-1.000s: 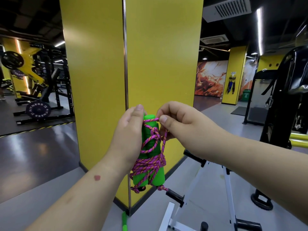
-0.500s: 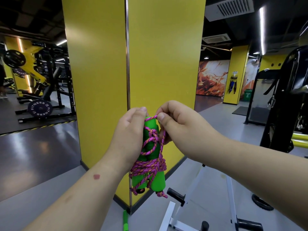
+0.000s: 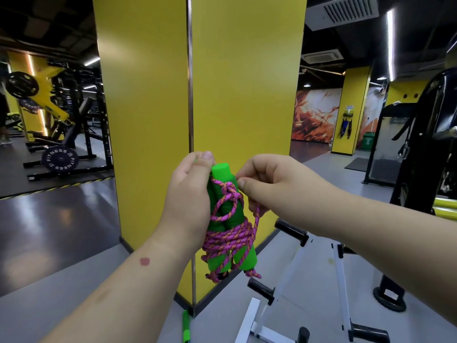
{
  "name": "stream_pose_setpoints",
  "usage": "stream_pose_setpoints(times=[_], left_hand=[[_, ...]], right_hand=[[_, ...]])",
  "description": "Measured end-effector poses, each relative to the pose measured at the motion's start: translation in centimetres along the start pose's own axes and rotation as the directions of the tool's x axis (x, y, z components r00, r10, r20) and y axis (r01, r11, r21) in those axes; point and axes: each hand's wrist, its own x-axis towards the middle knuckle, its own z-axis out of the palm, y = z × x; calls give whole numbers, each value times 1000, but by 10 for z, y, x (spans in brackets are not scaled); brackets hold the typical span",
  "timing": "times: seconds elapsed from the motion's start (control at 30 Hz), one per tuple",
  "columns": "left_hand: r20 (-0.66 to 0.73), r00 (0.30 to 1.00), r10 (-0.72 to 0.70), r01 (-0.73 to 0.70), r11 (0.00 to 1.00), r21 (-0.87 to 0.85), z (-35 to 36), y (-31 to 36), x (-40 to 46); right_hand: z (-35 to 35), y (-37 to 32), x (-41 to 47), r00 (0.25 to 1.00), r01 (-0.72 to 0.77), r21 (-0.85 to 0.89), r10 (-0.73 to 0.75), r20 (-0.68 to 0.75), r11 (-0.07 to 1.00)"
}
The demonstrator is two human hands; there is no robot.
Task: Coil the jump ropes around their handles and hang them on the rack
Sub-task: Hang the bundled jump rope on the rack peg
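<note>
A jump rope with two green handles (image 3: 222, 174) is held upright in front of me, the handles side by side. Its pink-and-orange cord (image 3: 230, 237) is coiled several times around the lower half and knotted near the top. My left hand (image 3: 190, 196) grips the handles from the left, thumb at their top. My right hand (image 3: 269, 179) pinches the cord beside the knot, and a strand hangs in a loop from it down to the coil. The white rack (image 3: 294, 273) with black pegs stands low at the right, below my hands.
A yellow pillar (image 3: 197, 82) stands directly behind the rope. Another green handle (image 3: 186, 326) lies on the grey floor at the pillar's base. A black machine (image 3: 425, 149) rises at the right. Weight racks and plates (image 3: 60, 158) fill the left background.
The knot near the top of the handles has been drawn tighter. My right hand has shifted slightly right and now holds a strand that loops down to the coil.
</note>
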Motion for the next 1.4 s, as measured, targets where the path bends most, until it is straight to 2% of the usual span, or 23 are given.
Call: stream_pose_setpoints(times=[0.07,0.13,0.2,0.27,0.33,0.37,0.43,0.5,0.6,0.67,0.73,0.83,0.93,1.07,1.27,1.4], left_hand=[[-70,997,13,-6,995,97,0,-2,3],[-121,989,81,-36,939,342,-1,-5,5],[-135,970,201,-79,790,608,-2,-8,5],[-155,954,257,-82,721,688,1,-6,2],[-165,961,224,-52,729,682,5,-9,1],[-160,972,173,-32,769,638,7,-14,1],[-87,996,14,31,867,498,11,-25,0],[24,995,-92,71,891,447,12,-37,-1],[90,995,-48,-16,796,605,13,-55,-3],[70,997,34,-73,729,680,16,-68,-4],[54,993,102,-109,674,730,24,-83,-9],[39,987,153,-130,649,750,40,-118,-12],[22,999,43,-45,672,739,53,-153,-14],[71,986,-153,58,701,711,55,-206,-10],[-47,970,-240,198,653,732,57,-288,14],[-83,963,-257,227,604,764,54,-334,35]], right_hand=[[1,-1,-2,1000,10,-55,-10,-4,998],[2,-2,-2,998,-57,9,57,4,998],[3,-1,0,981,-194,252,183,70,948],[2,0,0,953,-299,447,239,185,843],[3,4,0,949,-310,477,238,206,823],[4,7,1,952,-303,468,246,179,830],[3,16,4,957,-287,434,276,90,854],[0,31,8,955,-271,363,296,-13,891],[-8,54,14,947,-273,228,303,-106,935],[-11,69,17,936,-318,215,341,-82,924],[-12,84,19,929,-348,239,367,-41,907],[-11,112,21,927,-340,121,354,-126,933],[-7,145,23,927,-334,13,331,-178,942],[0,205,29,920,-365,-7,359,-158,931],[22,294,55,899,-404,56,408,-159,913],[32,345,77,864,-471,167,491,-113,866]])
